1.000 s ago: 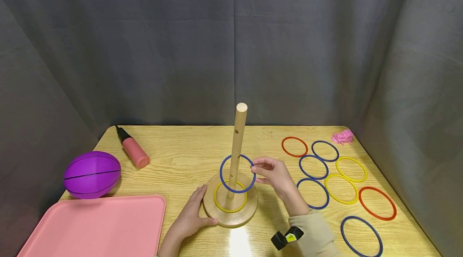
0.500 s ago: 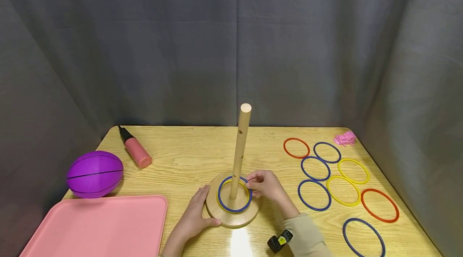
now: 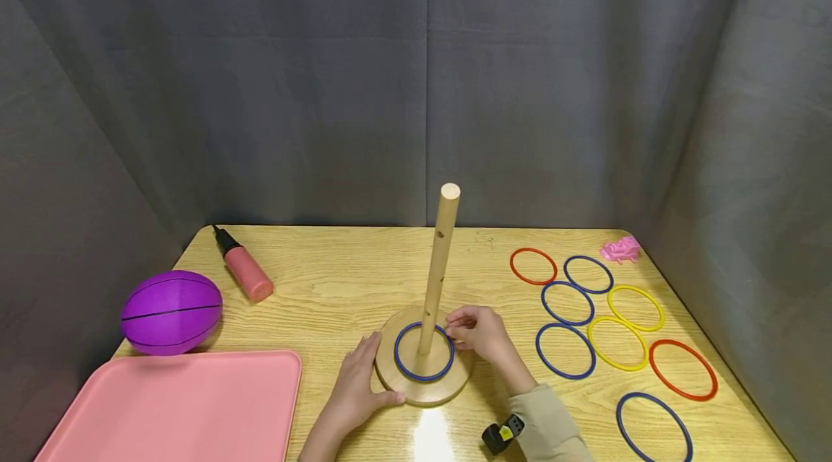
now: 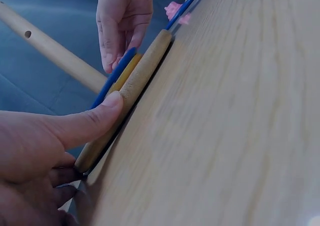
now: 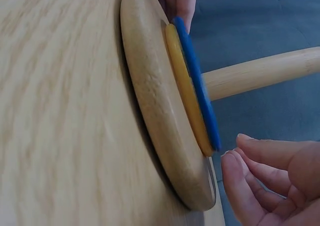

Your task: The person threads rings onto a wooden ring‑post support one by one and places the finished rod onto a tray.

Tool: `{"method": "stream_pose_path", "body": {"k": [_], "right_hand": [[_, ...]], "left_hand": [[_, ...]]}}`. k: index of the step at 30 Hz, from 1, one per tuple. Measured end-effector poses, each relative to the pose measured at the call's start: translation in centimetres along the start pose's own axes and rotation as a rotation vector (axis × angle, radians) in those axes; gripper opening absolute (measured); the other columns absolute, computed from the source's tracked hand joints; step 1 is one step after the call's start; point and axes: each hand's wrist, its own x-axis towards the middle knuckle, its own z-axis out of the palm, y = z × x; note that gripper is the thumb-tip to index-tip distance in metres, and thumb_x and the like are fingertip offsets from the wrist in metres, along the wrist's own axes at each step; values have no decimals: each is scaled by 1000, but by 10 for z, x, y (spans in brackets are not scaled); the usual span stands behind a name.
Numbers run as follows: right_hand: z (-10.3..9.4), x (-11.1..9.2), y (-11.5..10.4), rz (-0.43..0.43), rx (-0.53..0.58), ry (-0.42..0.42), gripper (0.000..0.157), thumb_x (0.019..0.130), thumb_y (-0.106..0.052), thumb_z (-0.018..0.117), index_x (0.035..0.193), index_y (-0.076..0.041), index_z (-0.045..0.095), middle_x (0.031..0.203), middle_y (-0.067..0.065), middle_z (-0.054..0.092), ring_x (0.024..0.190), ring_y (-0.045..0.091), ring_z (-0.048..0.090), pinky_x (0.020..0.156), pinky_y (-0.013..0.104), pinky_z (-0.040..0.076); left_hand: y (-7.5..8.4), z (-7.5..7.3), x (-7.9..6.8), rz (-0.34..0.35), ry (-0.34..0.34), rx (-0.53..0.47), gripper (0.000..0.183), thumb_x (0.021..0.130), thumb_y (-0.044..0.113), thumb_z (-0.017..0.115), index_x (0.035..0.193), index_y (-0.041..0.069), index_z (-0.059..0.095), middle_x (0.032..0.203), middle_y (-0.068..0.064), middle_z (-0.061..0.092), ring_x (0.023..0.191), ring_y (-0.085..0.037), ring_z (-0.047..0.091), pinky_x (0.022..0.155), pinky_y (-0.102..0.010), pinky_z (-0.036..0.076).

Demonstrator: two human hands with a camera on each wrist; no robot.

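A wooden stand, its round base (image 3: 391, 374) on the table and its peg (image 3: 440, 267) upright, is at the middle front in the head view. Around the peg's foot a blue ring (image 3: 422, 379) lies over a yellow ring (image 5: 186, 88), which the wrist views show between it and the base. My left hand (image 3: 354, 388) holds the base's left edge, thumb (image 4: 100, 113) on the near rim. Beside the blue ring's right side is my right hand (image 3: 482, 336), fingers loosely bent; in the right wrist view the fingertips stand just off the ring with nothing between them.
Several loose rings, including a red ring (image 3: 682, 395) and a yellow ring (image 3: 590, 341), lie at right near a pink toy (image 3: 621, 250). At left are a purple ball (image 3: 172, 312), a pink hand pump (image 3: 249, 276) and a pink tray (image 3: 188, 404). Grey curtains (image 3: 325, 101) surround the table.
My right hand has lowered the blue ring down the peg onto the yellow ring and let go. The stand and my left hand have shifted slightly right.
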Motion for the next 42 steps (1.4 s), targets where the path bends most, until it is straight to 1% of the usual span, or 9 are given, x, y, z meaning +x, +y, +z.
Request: {"method": "stream_pose_path", "body": {"k": [5, 9, 15, 19, 24, 28, 33, 37, 42], "right_hand": [[-5, 1, 4, 26, 5, 30, 15, 84, 5, 68, 99, 9, 68, 86, 16, 70, 73, 12, 66, 63, 31, 62], [-17, -1, 5, 21, -35, 47, 15, 85, 2, 69, 100, 8, 69, 86, 15, 71, 74, 16, 67, 63, 31, 61], [-51, -4, 7, 32, -174, 79, 17, 87, -2, 68, 103, 4, 69, 91, 13, 72, 78, 12, 65, 61, 24, 57], [-82, -6, 14, 28, -268, 73, 21, 89, -4, 67, 107, 5, 67, 95, 16, 71, 81, 15, 66, 64, 28, 58], [-116, -7, 25, -45, -429, 55, 24, 88, -6, 68, 108, 6, 67, 96, 16, 71, 84, 21, 68, 65, 27, 56], [-136, -8, 35, -136, -572, 27, 21, 86, -5, 69, 105, 5, 68, 92, 13, 72, 83, 23, 68, 68, 28, 54], [-148, -10, 45, -227, -699, -15, 16, 80, 4, 72, 95, 3, 70, 88, 12, 72, 80, 24, 68, 70, 35, 56], [-150, -9, 50, -255, -751, -23, 16, 74, 8, 74, 87, 0, 70, 82, 9, 70, 75, 20, 64, 67, 31, 54], [-150, -6, 56, -279, -796, -43, 18, 71, 10, 74, 80, -5, 68, 74, 3, 66, 69, 13, 58, 62, 25, 48]], "left_hand": [[1, 3, 1, -15, 7, -13, 110, 62, 26, 89, 149, -5, 29, 155, -25, 29, 145, -45, 21, 119, -63, 10], [1, 7, 3, -21, 17, -15, 110, 62, 27, 89, 149, -4, 29, 155, -25, 30, 145, -45, 22, 120, -62, 11], [1, 12, 6, -14, 40, 22, 111, 61, 32, 89, 149, -3, 30, 154, -25, 33, 145, -45, 24, 119, -63, 13], [-1, 15, 6, -5, 42, 44, 111, 62, 35, 88, 149, -2, 31, 154, -23, 33, 145, -44, 25, 119, -63, 14], [-2, 14, 5, 6, 34, 63, 111, 63, 40, 87, 150, -1, 29, 155, -23, 32, 145, -43, 24, 120, -62, 15], [-3, 12, 4, 9, 28, 70, 112, 64, 41, 86, 150, -1, 28, 155, -23, 31, 146, -43, 23, 120, -60, 14], [-3, 11, 3, 16, 19, 66, 112, 65, 41, 86, 150, -1, 27, 155, -24, 30, 146, -43, 22, 120, -61, 13], [-4, 9, 4, 15, 10, 49, 112, 65, 41, 86, 151, -1, 26, 156, -24, 29, 146, -43, 21, 120, -61, 12], [-3, 8, 3, 18, 9, 31, 111, 66, 39, 86, 150, -2, 26, 155, -25, 29, 146, -44, 21, 120, -62, 11]]}}
